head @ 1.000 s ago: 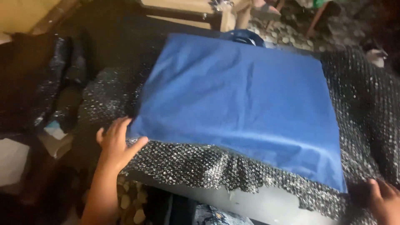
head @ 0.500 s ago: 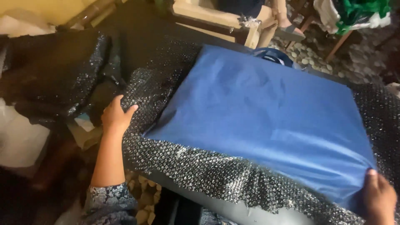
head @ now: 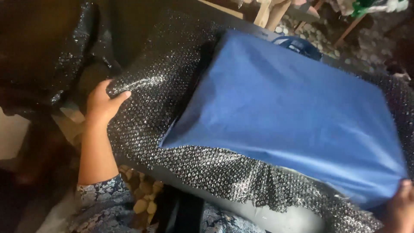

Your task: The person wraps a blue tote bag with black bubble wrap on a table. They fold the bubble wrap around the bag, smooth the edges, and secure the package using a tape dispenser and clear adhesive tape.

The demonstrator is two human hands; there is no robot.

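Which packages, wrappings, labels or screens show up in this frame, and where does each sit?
Blue fabric-covered parcel: flat, rectangular, centre to right, lying on the wrap; right hand at its near corner.
Black bubble wrap: glossy dimpled sheet under and around the parcel; left hand grips its left edge.
Blue loop handle: behind the parcel's far edge.
No labels, signs or screens visible.

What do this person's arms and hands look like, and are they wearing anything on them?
Both hands are bare: no gloves, rings or watch show. The left hand has a bare forearm, with a blue-and-white floral patterned sleeve beginning near the elbow. Only part of the right hand shows at the frame's corner; its sleeve is out of view.
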